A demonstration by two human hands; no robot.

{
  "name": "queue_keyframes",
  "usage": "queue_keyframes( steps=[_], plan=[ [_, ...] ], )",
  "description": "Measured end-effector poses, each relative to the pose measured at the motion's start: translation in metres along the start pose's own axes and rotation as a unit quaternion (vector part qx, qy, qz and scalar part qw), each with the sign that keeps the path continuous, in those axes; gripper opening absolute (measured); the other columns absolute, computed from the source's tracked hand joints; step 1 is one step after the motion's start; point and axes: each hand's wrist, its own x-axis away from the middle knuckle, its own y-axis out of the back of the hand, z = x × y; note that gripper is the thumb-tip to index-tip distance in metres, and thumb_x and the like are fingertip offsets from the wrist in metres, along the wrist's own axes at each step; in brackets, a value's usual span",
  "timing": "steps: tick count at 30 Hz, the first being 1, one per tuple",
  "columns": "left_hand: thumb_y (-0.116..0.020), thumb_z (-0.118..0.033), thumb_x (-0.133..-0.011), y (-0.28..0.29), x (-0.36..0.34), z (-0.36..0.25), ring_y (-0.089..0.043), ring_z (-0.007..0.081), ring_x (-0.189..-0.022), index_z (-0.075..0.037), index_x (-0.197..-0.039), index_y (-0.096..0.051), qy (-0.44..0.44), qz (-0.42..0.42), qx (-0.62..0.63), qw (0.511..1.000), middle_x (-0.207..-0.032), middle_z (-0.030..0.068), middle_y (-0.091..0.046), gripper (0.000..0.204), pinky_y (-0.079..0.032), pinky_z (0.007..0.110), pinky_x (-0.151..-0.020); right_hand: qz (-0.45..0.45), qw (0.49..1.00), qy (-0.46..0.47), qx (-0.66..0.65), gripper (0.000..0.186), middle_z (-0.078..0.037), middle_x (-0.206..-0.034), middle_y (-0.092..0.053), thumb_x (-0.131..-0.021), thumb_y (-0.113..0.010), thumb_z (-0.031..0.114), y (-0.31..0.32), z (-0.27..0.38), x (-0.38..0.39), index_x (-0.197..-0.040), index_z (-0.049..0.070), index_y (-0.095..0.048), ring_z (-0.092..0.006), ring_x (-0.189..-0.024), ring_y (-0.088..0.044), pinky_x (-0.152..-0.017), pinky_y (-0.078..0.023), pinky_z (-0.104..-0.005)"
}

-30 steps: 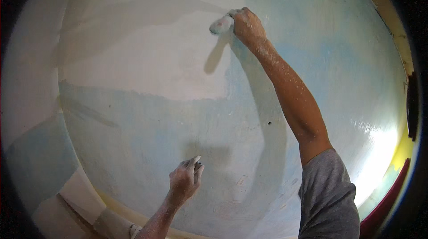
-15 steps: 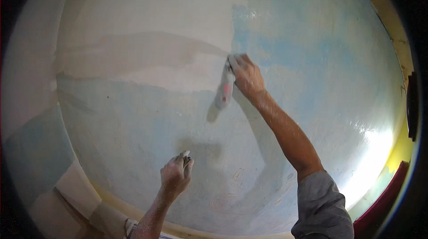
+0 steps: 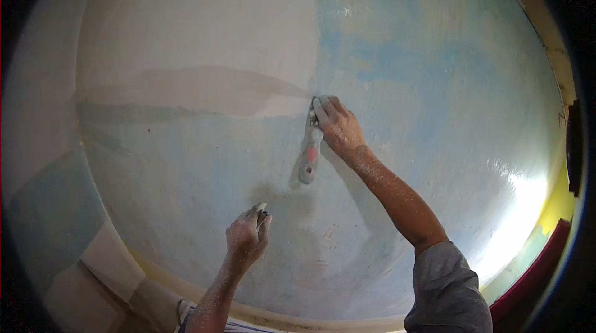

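Observation:
My right hand (image 3: 337,125) is closed on a putty knife (image 3: 308,162), pressed to the wall (image 3: 397,165). The fingers lie over its metal end, and the grey handle with a pink patch hangs down beside them. This tool sits where the pale coating (image 3: 205,29) meets the bare bluish surface. Lower and to the left, my left hand (image 3: 247,234) is closed around a small thing with a pale edge (image 3: 261,207) and a dark end; its kind cannot be made out. Whitish dust covers both hands and forearms.
An adjoining wall (image 3: 49,209), partly pale and partly blue-green, meets this one at the left corner. A dark red edge (image 3: 534,271) stands at the lower right beside a yellow strip (image 3: 557,199). Bright glare lies on the wall's right side.
My right hand has moved down the wall with the putty knife, and its shadow has dropped too. My left hand stays in nearly the same place, still closed.

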Motion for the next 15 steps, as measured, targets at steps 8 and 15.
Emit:
queue_keyframes(
  steps=[8, 15],
  plan=[
    [-0.058, -0.017, -0.091, 0.018, 0.005, 0.005, -0.068, 0.0348, -0.086, 0.006, -0.122, -0.058, 0.053, 0.018, 0.047, 0.997, -0.093, 0.0246, -0.069, 0.039, -0.052, 0.039, -0.078, 0.144, 0.981, 0.016, -0.128, 0.031, -0.011, -0.114, -0.060, -0.075, -0.069, 0.008, -0.050, 0.081, 0.144, -0.105, 0.002, -0.061, -0.0285, -0.107, -0.058, -0.086, -0.055, -0.0379],
    [-0.082, -0.026, -0.078, -0.004, 0.069, -0.006, -0.059, 0.0341, -0.111, 0.002, -0.149, -0.028, 0.111, 0.186, 0.084, 0.973, -0.120, 0.0213, -0.055, 0.093, -0.049, 0.043, -0.096, 0.436, 0.829, -0.115, -0.332, 0.019, -0.016, -0.094, -0.066, -0.090, -0.058, 0.019, -0.003, 0.155, 0.205, -0.094, 0.002, -0.067, -0.0352, -0.091, -0.062, -0.080, -0.050, -0.0457]
  ],
)
